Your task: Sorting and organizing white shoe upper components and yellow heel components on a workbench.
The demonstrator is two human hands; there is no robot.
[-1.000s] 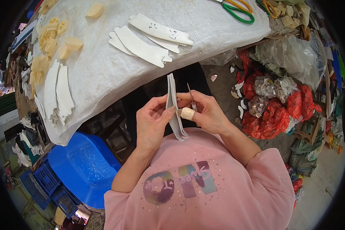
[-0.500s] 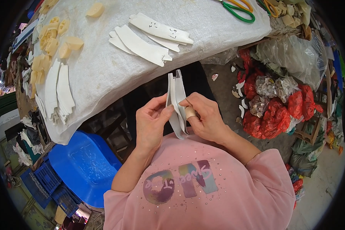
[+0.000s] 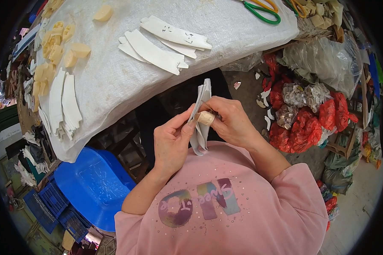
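White strip bundle [image 3: 201, 137] sat upright between your hands over your lap, near end at your shirt [image 3: 251, 204], far end pointing toward the table. Your left hand [image 3: 172, 138] pinched its left side around mid-length, thumb against fingertips. Your right hand [image 3: 232, 117] worked in at the right face, fingers curled, wrapped thumb up against the layers; couldn't tell whether those fingertips pinched the bundle or just the thin dark sliver by them.

Handling, judged by look: light, bendy, probably foam or padded fabric, not very slippery, likely to crease or fan apart. Best hold: mid-length, across all layers, close to the edges.

Hard to make out: the sliver, too small to identify; the layer count; the bundle's middle, covered by your fingers; whether its near end touched the shirt.

Farther out: loose white strips [image 3: 155, 53] on the white-covered table [image 3: 110, 93], more strips at left, yellowish blocks [image 3: 102, 12] beyond. Green-and-orange-handled scissors [image 3: 266, 15] were cut off at the far edge. Blue basin [image 3: 91, 187] left, red bags [image 3: 302, 131] right.
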